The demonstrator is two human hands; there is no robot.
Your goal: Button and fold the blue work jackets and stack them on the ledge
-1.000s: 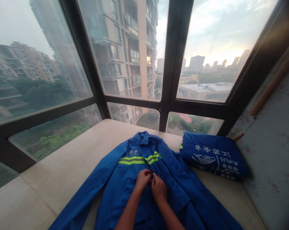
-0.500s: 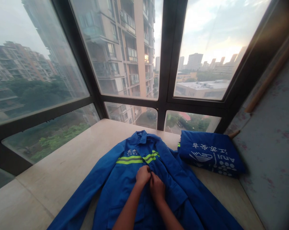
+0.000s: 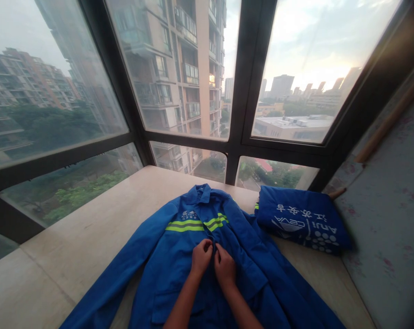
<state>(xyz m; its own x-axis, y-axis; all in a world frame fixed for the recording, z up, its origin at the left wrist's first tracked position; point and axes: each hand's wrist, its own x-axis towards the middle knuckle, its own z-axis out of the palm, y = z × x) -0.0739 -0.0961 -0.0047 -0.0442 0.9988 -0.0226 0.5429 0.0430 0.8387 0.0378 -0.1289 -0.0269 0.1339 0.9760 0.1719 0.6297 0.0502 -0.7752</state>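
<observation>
A blue work jacket (image 3: 172, 246) with yellow-green reflective stripes lies spread out, its collar away from me and its sleeves reaching toward me on both sides. At the front opening, below the stripes, my left hand (image 3: 202, 257) pinches one edge of the placket. Close beside it, my right hand (image 3: 224, 265) pinches the other edge, fingertips nearly touching the left ones. The fingers cover whatever fastener may be there. White lettering shows on the jacket's chest.
A folded blue garment (image 3: 301, 219) with white lettering lies on the right by the flowered wall (image 3: 392, 237). Dark-framed windows (image 3: 236, 146) enclose the pale stone ledge (image 3: 100, 228). A wooden stick (image 3: 381, 128) leans along the wall.
My left hand has shifted slightly left and down, opening a small gap from the right hand at the placket. The view has tilted a little; the folded garment stays put.
</observation>
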